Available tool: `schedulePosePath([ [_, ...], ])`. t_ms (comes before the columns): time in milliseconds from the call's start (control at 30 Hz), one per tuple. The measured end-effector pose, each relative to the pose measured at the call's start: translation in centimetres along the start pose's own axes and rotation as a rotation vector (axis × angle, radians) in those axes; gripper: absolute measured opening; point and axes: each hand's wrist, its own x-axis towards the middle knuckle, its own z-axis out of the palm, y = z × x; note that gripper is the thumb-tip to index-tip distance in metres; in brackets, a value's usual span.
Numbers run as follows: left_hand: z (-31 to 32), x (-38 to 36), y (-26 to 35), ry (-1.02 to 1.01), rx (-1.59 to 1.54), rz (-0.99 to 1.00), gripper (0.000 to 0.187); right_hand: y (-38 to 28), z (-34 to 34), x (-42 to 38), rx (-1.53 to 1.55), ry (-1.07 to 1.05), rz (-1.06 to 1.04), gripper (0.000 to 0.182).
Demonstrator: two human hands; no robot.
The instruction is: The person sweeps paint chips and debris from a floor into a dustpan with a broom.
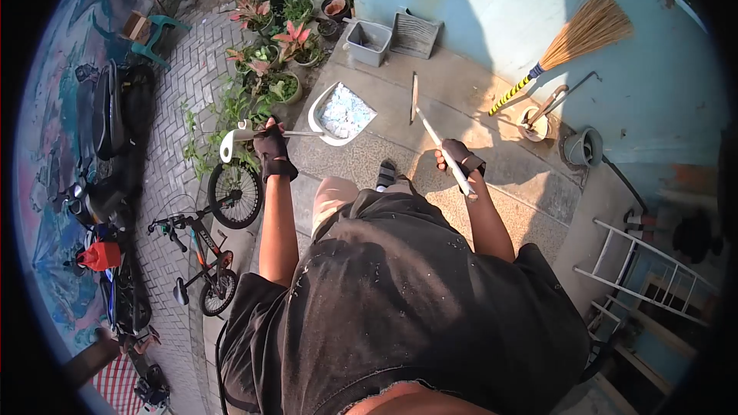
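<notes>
My left hand (274,152), in a dark fingerless glove, is closed around the handle of a white long-handled dustpan (315,114). The pan hangs ahead of me, loaded with pale white and bluish scraps (346,113). My right hand (461,157), gloved the same way, grips a whitish worn pole (432,129) that slants down and away. At the pole's far end is a narrow brown and dark head (415,97), seen edge-on. Pan and pole are apart, with concrete floor between them.
Potted plants (288,46) and a small bicycle (204,242) stand on my left. Ahead by the wall are a grey bin (369,42) and a paint tray (416,34). A straw broom (588,29), a bucket (582,147) and a white ladder (646,269) are on the right.
</notes>
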Motion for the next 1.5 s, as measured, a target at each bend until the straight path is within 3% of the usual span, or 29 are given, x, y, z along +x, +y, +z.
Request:
schedulePosePath([
  [67, 2.2, 3.0, 1.1, 0.008, 0.094, -0.111, 0.031, -2.7, 1.3, 2.3, 0.017, -0.024, -0.006, 0.010],
  [333, 8.7, 16.8, 0.3, -0.140, 0.175, -0.013, 0.030, -9.4, 6.3, 11.1, 0.124, -0.015, -0.009, 0.010],
  [500, 13.2, 22.1, 2.7, -0.206, 0.250, -0.132, 0.031, -11.0, 9.4, 15.0, 0.178, 0.037, 0.000, 0.013],
  [700, 18.0, 29.6, 0.0, -0.345, 0.367, -0.176, 0.032, -13.4, 13.0, 17.2, 0.315, 0.134, -0.078, 0.008],
  [733, 19.0, 30.3, -0.2, -0.361, 0.372, -0.174, 0.032, -13.6, 13.1, 17.6, 0.328, 0.142, -0.082, 0.008],
  [800, 21.5, 31.6, -0.8, -0.352, 0.423, 0.033, 0.029, -14.2, 13.2, 18.6, 0.429, 0.189, -0.019, 0.010],
  [833, 22.7, 31.4, 1.1, -0.384, 0.413, -0.091, 0.034, -15.0, 13.1, 19.1, 0.438, 0.193, -0.023, 0.010],
  [1000, 27.7, 33.7, 0.4, -0.436, 0.524, -0.129, 0.035, -17.4, 11.9, 21.3, 0.482, 0.176, 0.013, 0.014],
  [1067, 29.5, 34.6, -0.2, -0.464, 0.537, -0.050, 0.037, -18.3, 11.3, 22.3, 0.475, 0.167, 0.054, 0.020],
  [1233, 33.5, 36.5, -2.6, -0.549, 0.578, -0.047, 0.039, -20.6, 10.9, 23.5, 0.428, 0.189, 0.038, 0.019],
  [1500, 39.3, 38.1, -4.4, -0.584, 0.552, -0.263, 0.043, -22.7, 11.7, 23.3, 0.492, 0.203, 0.018, 0.010],
])
